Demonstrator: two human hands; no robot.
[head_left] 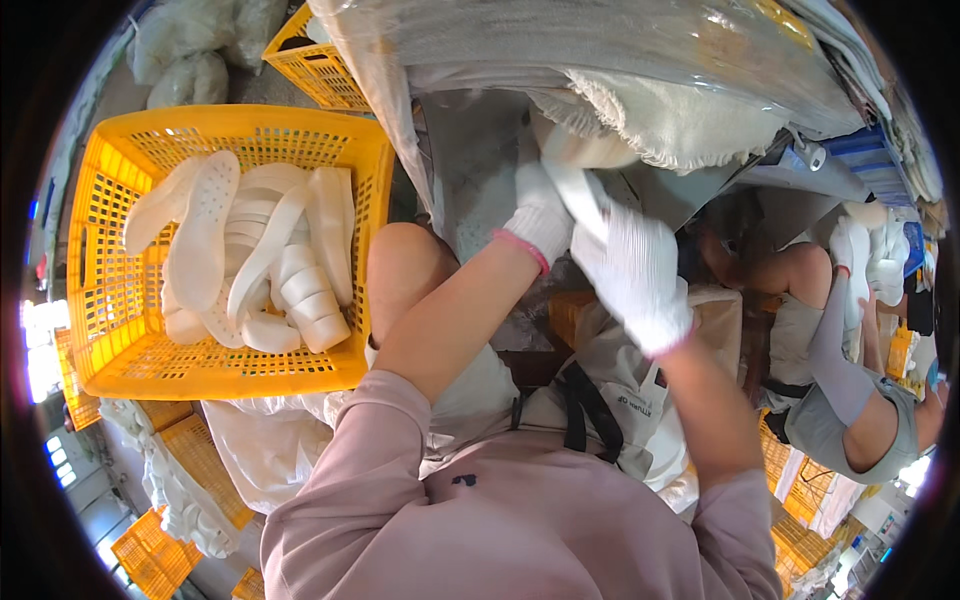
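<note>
Both my hands wear white knit gloves and meet in front of me, under a plastic-covered hood. Fingers wrapped, my right hand [635, 270] grips a white shoe sole [577, 192] from its near end. On the sole's other side my left hand [542, 212] is closed against it, its fingertips partly hidden and smeared by motion. Just beyond the sole's far end is a blurred, cream-coloured rounded part [588, 148], like a wheel; whether they touch I cannot tell. More white soles [203, 245], some dotted with holes, lie piled in a yellow plastic crate [235, 385] at my left.
The hood [600, 45] hangs low over my hands, with a frayed white cloth [665, 115] along its edge. At right sits a co-worker [850, 390] with gloved hands holding white pieces. Another yellow crate [325, 70] stands at far left, and clear plastic bags [195, 50] lie behind it.
</note>
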